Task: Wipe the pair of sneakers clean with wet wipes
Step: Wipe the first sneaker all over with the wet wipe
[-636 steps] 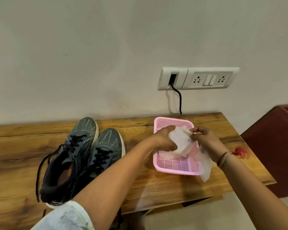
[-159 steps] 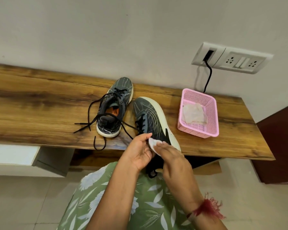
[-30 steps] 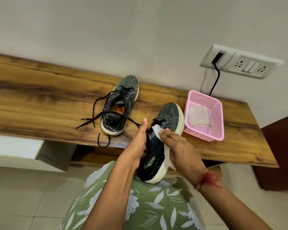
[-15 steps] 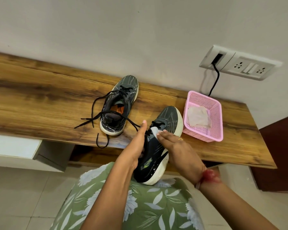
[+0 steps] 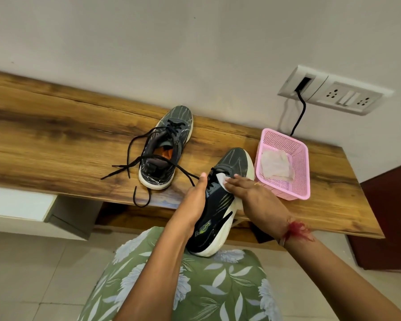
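Compared with one second ago, the right hand lies flatter on the held sneaker and covers more of the wet wipe; only a white corner shows now, beside the laces.

From where I stand, this sneaker is between the two hands. Its heel rests on the lap of a green leaf-printed garment and its toe points to about 1 o'clock, over the edge of the tabletop. The upper is dark, smooth and a little shiny, and the sole is thick and white.

The second sneaker stands on the tabletop at 10 o'clock from the first, well apart from both hands. Its upper is grey with fine lines, its black laces are loose, and orange shows inside.

At 2 o'clock from the right hand, just beside the toe, stands a pink basket of perforated plastic, with crumpled wipes in it.

The right hand has straight fingers and presses the wipe flat on the upper. The left hand rests along the sneaker's left side, one digit straight toward 12 o'clock. Its other fingers are hidden behind the shoe, so I cannot tell whether they curl.
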Tool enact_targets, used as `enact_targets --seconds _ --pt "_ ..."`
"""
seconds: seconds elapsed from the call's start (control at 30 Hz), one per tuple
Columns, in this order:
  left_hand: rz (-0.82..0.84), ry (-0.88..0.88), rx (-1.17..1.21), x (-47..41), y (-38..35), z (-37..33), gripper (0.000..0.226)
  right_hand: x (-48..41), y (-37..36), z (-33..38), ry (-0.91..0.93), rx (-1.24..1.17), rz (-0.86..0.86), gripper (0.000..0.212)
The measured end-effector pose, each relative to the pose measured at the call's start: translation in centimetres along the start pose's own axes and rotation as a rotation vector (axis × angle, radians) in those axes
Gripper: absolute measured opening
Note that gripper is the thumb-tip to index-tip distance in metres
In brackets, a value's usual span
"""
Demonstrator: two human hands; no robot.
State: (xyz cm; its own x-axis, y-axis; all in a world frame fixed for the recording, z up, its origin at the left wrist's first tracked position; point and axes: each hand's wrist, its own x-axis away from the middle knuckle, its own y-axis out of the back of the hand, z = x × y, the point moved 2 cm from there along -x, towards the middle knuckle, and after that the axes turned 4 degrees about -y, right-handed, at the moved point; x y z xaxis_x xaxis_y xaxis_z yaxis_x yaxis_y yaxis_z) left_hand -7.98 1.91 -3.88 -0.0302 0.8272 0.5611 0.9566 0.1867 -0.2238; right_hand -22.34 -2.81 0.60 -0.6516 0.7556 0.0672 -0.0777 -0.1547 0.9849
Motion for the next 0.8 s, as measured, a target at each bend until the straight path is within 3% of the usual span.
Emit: enact_targets --seconds 0.13,0.27,0.4,0.5,0.63,0.7,0.8 --pt "0.006 0.029 0.015 0.0 0.0 0.1 0.067 -0.4 -0.3 -1.0 -0.117 0.004 -0.011 0.063" --pt "-0.001 0.04 0.038 -0.6 0.8 0.2 0.052 0.9 -1.6 2.4 -0.003 -0.053 -0.049 0.062" --pt "-0.036 0.041 0.006 -0.6 1.1 0.3 0.054 0.6 -1.9 1.0 -0.016 0.089 -0.106 0.068" --pt "-0.066 0.049 0.0 -0.7 0.9 0.3 0.059 0.4 -1.8 1.2 -0.086 0.043 -0.116 0.062" --pt "-0.117 0.024 -0.005 -1.1 1.3 0.1 0.071 1.8 -2.2 3.5 0.044 0.005 -0.137 0.063" --pt "-0.117 0.035 -0.002 -1.3 1.3 0.4 0.08 1.2 -1.7 2.4 0.016 0.088 -0.16 0.06" --pt "-0.096 0.037 0.026 -1.0 1.0 0.3 0.064 -0.1 -1.3 0.7 -0.083 0.089 -0.166 0.054"
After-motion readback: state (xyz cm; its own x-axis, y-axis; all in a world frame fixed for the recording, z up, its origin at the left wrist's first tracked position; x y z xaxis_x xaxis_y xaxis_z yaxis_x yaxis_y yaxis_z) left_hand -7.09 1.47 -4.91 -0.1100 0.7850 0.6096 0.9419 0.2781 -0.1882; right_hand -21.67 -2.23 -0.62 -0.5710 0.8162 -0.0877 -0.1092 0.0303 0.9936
